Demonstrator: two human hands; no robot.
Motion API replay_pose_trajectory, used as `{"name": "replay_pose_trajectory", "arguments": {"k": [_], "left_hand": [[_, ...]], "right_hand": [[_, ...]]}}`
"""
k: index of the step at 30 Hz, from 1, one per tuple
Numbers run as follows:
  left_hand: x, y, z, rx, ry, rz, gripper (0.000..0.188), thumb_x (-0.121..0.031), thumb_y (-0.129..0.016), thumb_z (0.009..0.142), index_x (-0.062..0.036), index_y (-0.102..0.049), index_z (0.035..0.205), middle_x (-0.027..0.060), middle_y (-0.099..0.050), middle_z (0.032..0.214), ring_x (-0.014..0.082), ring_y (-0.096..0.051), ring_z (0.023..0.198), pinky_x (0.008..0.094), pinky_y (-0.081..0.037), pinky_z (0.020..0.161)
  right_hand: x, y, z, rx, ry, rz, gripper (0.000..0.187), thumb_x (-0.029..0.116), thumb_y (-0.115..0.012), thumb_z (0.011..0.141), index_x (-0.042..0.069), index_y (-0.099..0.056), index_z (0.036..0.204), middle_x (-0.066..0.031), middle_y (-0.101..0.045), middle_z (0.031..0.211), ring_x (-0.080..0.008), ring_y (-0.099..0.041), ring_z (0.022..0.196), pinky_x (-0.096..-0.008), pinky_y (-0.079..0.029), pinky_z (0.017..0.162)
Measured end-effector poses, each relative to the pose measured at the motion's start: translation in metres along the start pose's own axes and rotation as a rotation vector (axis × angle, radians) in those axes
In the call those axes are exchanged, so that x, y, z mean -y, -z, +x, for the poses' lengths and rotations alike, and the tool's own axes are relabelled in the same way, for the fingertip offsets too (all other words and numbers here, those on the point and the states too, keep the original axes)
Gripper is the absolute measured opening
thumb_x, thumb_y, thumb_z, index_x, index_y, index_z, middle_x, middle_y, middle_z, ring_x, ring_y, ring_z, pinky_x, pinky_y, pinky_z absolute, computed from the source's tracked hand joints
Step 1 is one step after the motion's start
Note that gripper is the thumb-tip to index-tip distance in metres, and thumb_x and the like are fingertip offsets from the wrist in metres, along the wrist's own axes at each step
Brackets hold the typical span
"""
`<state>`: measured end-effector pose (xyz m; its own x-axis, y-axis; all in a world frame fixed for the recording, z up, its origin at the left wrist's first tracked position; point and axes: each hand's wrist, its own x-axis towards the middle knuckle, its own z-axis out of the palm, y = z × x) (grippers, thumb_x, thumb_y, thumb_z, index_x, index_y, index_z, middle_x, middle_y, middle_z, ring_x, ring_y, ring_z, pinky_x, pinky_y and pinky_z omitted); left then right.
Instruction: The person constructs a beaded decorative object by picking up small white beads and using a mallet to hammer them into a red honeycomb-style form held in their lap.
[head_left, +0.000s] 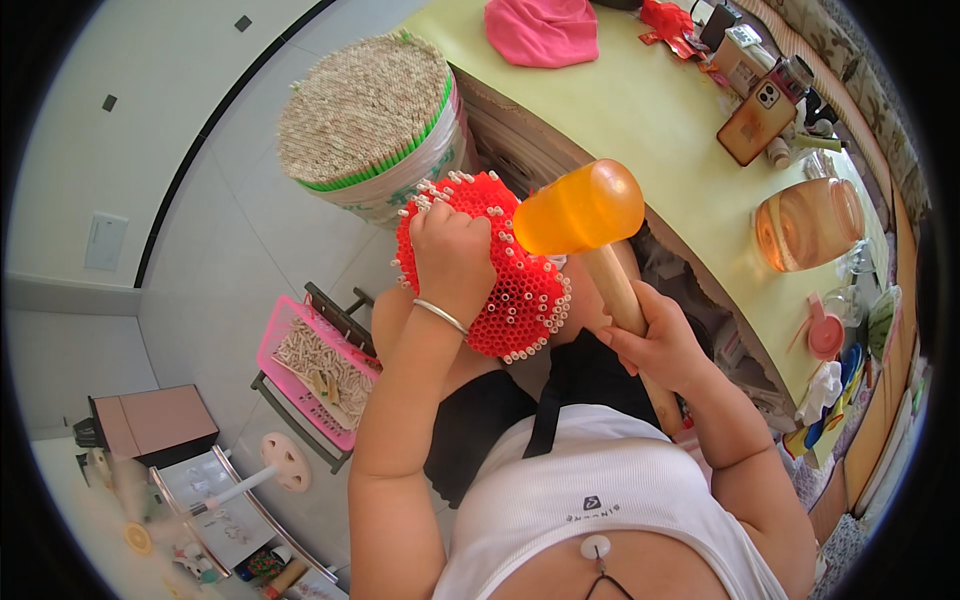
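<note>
A bundle of red tubes [517, 300], its open ends up like a honeycomb, stands between my knees. Pale pegs [525, 352] stick out of many tubes round its rim, with a few in the middle. My left hand [452, 250] lies over the bundle's left part, fingers curled at the pegs on the far rim; what the fingertips pinch is hidden. In my right hand [655, 335] is a mallet [580, 208], gripped round its wooden handle. Its translucent orange head is raised over the bundle's right edge, close to my left hand.
A large wrapped tub [385, 190] packed with pale sticks stands beyond the bundle. At left, a pink basket [270, 345] holds loose pale pegs on a dark stand. The yellow-green table [690, 190] at right bears a phone [757, 120], a jar of amber liquid [810, 225] and a pink cloth [542, 30].
</note>
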<state>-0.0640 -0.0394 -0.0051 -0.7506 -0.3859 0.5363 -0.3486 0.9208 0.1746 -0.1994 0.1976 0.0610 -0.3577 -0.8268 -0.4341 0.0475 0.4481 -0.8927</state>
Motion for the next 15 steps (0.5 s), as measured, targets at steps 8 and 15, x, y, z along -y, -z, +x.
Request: {"name": "replay_pose_trajectory", "arguments": {"k": [8,15], "left_hand": [[-0.002,-0.004,0.004,0.092,0.014,0.027,0.006,-0.005,-0.067,0.07,-0.0081,-0.065,0.065,0.0086,-0.062,0.069,0.0296,-0.058,0.083,0.0445,-0.044,0.079],[0.001,0.027,0.008,0.191,0.162,-0.127,0.02,-0.013,-0.076,0.078,-0.0074,-0.074,0.096,0.0097,-0.069,0.078,0.0295,-0.063,0.091,0.045,-0.048,0.085]], "right_hand": [[0.001,-0.007,0.0,0.004,0.036,-0.041,0.021,0.007,-0.07,0.091,0.002,-0.054,0.102,-0.0005,-0.055,0.069,-0.0078,-0.054,0.051,-0.0243,-0.045,0.047],[0.026,-0.011,0.006,0.017,0.038,-0.172,0.025,0.014,-0.071,0.091,0.0,-0.056,0.106,-0.005,-0.058,0.069,-0.0132,-0.056,0.053,-0.0283,-0.048,0.051]]}}
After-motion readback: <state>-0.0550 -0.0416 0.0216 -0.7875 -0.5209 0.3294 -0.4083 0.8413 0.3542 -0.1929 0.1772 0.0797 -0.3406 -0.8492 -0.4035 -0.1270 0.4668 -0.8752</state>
